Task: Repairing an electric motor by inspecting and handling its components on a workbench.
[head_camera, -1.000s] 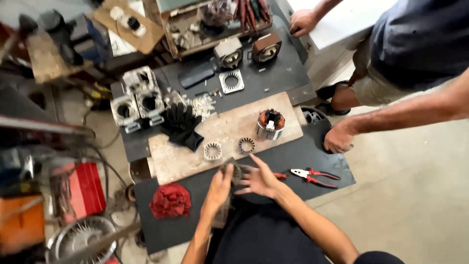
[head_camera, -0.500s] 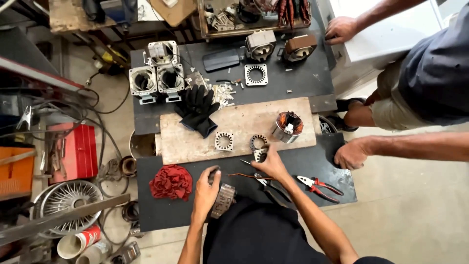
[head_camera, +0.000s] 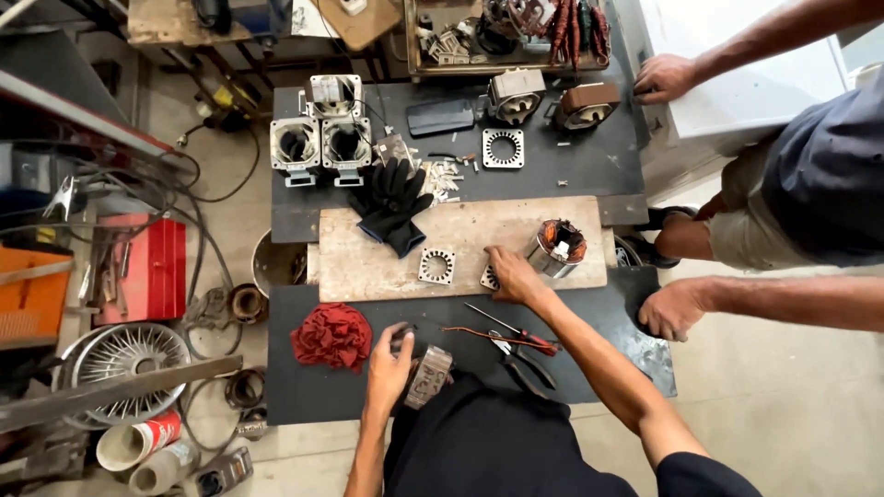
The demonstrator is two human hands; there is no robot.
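My left hand grips a cylindrical metal motor core at the near edge of the black table. My right hand reaches forward onto the wooden board and covers a flat square metal plate. A second square plate with a round hole lies just left of it. A wound stator with copper wire stands right of my right hand. Red-handled pliers and a thin screwdriver lie between my arms.
A red rag and black gloves lie on the left. Several motor housings stand at the far left of the table. Another person's hands rest on the right edge. A wire wheel and cans lie on the floor.
The view has shifted and steadied. My right hand has moved forward from the pliers onto the square plate on the board. My left hand stays on the motor core.
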